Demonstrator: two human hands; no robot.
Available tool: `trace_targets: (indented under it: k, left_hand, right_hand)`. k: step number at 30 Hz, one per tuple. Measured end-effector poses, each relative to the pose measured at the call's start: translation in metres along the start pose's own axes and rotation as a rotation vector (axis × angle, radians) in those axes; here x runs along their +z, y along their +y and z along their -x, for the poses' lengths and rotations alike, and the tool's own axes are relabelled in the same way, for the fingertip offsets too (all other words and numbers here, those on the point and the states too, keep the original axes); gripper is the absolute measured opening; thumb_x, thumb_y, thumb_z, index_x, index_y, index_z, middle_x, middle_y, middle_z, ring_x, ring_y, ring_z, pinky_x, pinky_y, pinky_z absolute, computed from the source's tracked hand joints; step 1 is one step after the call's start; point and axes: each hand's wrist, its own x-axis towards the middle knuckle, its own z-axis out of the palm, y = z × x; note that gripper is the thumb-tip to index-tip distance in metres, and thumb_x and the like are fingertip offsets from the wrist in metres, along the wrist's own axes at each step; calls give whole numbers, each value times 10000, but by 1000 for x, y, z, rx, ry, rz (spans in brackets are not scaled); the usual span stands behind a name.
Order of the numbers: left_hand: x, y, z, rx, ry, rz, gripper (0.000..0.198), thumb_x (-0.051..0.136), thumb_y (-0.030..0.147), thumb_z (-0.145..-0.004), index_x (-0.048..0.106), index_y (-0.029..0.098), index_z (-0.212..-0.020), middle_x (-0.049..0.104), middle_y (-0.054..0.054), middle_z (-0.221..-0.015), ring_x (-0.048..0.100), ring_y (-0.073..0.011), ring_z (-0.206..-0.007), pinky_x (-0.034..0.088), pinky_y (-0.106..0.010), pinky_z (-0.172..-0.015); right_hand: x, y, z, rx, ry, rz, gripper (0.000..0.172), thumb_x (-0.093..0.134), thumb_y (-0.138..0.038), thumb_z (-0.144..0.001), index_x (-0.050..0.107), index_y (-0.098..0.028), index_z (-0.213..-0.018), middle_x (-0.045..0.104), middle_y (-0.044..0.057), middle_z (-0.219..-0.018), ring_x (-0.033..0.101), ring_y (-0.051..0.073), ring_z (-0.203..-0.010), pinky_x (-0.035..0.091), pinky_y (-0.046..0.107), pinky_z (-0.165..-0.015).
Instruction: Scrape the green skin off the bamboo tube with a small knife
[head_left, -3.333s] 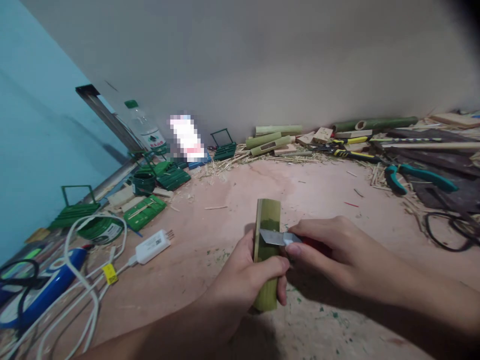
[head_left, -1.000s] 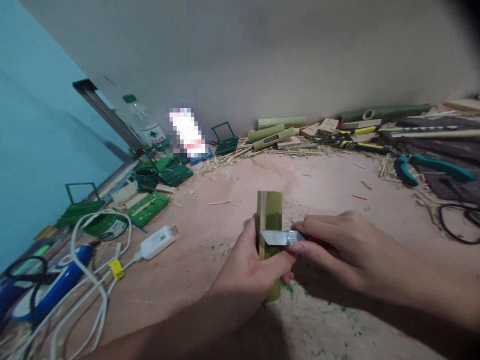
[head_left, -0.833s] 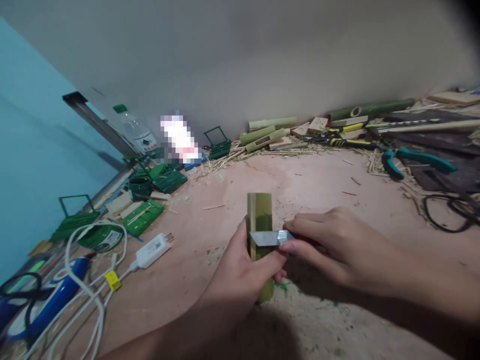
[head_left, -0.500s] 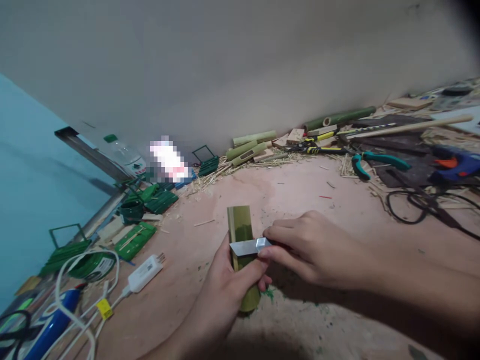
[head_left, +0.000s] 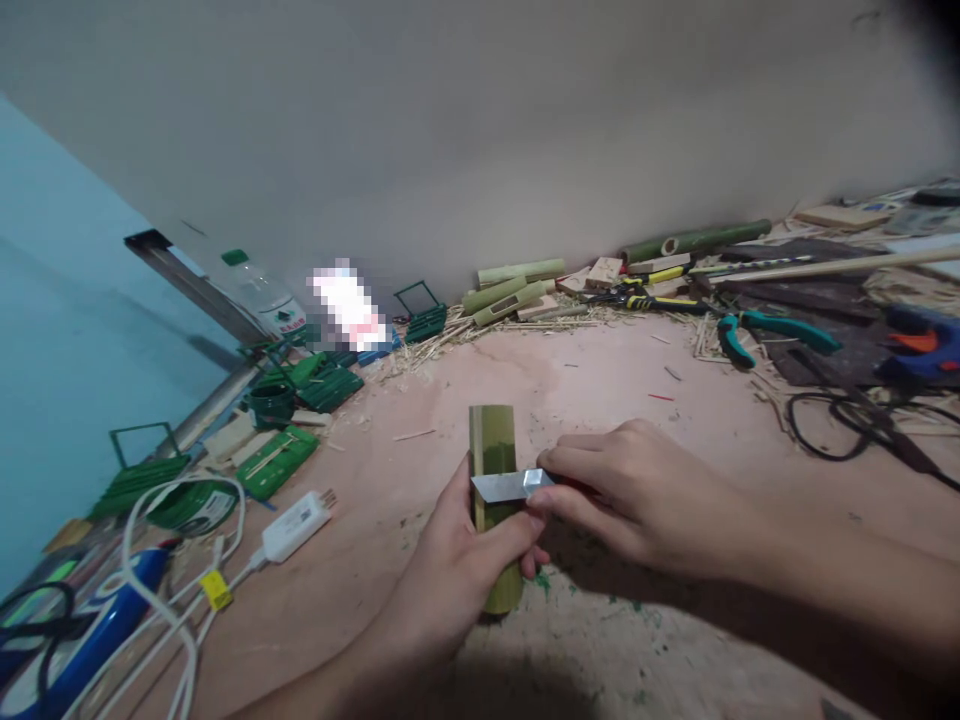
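A green piece of bamboo points away from me over the table, partly scraped to a lighter tone along its left edge. My left hand is closed around its middle, thumb on top. My right hand pinches a utility knife, whose bare metal blade lies crosswise over the bamboo, just ahead of my left thumb. The knife's handle is mostly hidden within my right fingers. Small green shavings are scattered on the table beside the bamboo.
Bamboo pieces, wood scraps and yellow-black pliers line the wall. Teal-handled pliers and a black cable are on the right. At left sit a white charger, green painted pieces and a plastic bottle.
The whole view has shifted slightly, so the surroundings appear farther right. Both hands keep their grip, with the blade at nearly the same spot on the bamboo.
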Motion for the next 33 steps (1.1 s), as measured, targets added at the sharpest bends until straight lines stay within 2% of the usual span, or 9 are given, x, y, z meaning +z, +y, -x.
trace_targets:
  k: [8, 10, 13, 15, 19, 25, 30, 33]
  left_hand:
    - [1, 1, 0, -37, 9, 4, 446, 792, 340, -831, 503, 190, -1135, 640, 17, -802, 593, -100, -617, 421, -211, -548]
    - [5, 1, 3, -64, -21, -1, 438, 796, 332, -822, 499, 192, -1112, 627, 27, -784, 590, -99, -599, 438, -216, -552]
    - [14, 2, 10, -136, -84, -28, 410, 791, 285, -807, 489, 201, -1071, 604, 41, -771, 598, -109, -592, 468, -230, -553]
    - [18, 4, 14, -160, -109, -24, 406, 789, 257, -806, 486, 208, -1072, 593, 46, -778, 616, -119, -623, 479, -232, -562]
    - [14, 5, 9, -151, -103, -4, 390, 804, 295, -819, 494, 200, -1036, 609, 36, -799, 632, -116, -628, 495, -247, -601]
    - [4, 1, -4, -112, -59, 96, 461, 857, 311, -761, 499, 189, -1026, 624, 32, -785, 611, -106, -595, 498, -255, -601]
    - [4, 3, -4, -91, -57, 148, 503, 869, 286, -759, 524, 175, -1109, 627, 31, -826, 596, -91, -595, 495, -255, -605]
    - [2, 3, -5, -88, -63, 154, 512, 861, 280, -769, 542, 167, -1153, 637, 23, -830, 596, -96, -614, 498, -254, -609]
  right_hand:
    - [3, 2, -2, 4, -1, -11, 351, 501, -365, -1092, 643, -173, -834, 627, 20, -751, 548, 141, -642, 326, 275, -615]
    - [-2, 8, -4, 40, 43, -41, 357, 496, -366, -1088, 658, -176, -832, 623, 11, -715, 522, 134, -603, 316, 277, -600]
    - [-16, 23, -8, 162, 175, -77, 386, 485, -398, -1081, 649, -192, -799, 585, -5, -645, 487, 138, -569, 308, 288, -582]
    - [-26, 32, -10, 232, 255, -43, 457, 496, -440, -1068, 548, -211, -676, 482, -21, -578, 422, 144, -542, 287, 308, -570]
    - [-34, 37, -12, 248, 312, -32, 481, 489, -460, -1063, 459, -225, -645, 382, -30, -561, 376, 151, -539, 269, 321, -549]
    - [-15, 24, -7, 220, 247, -58, 443, 507, -439, -1064, 529, -204, -689, 442, -40, -572, 405, 129, -548, 302, 286, -544]
    - [0, 14, -3, 136, 53, -124, 382, 483, -417, -1081, 616, -193, -803, 549, -24, -645, 492, 124, -571, 350, 267, -571]
    - [5, 10, 0, 108, -21, -122, 380, 475, -411, -1090, 622, -194, -814, 601, -6, -691, 530, 129, -596, 367, 264, -590]
